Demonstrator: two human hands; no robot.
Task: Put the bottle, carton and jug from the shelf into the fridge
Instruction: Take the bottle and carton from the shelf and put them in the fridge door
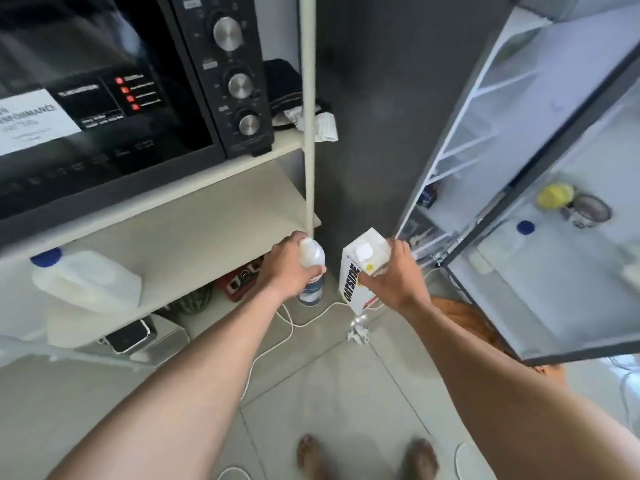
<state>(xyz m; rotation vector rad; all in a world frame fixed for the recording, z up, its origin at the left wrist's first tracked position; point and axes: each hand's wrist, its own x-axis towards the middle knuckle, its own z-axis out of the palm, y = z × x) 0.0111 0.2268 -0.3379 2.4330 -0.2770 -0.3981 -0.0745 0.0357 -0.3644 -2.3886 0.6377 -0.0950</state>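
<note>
My left hand point(289, 265) grips a small white bottle point(311, 271) with a white cap, held upright in the air just past the shelf's right end. My right hand point(394, 275) holds a white carton point(353, 271) with black lettering and a white screw cap, tilted slightly, beside the bottle. A white jug point(90, 278) with a blue cap lies on the cream shelf point(207, 220) at the left, untouched. The fridge point(467, 140) stands open at the right, with its door point(554, 271) swung toward me.
A black oven point(121, 98) sits on the shelf's upper level. A white post point(308, 116) stands at the shelf corner. The fridge door shelf holds a yellow-lidded item point(554, 195), a tin point(588, 209) and a blue-capped bottle point(524, 227). White cables point(287, 327) run across the tiled floor by my feet.
</note>
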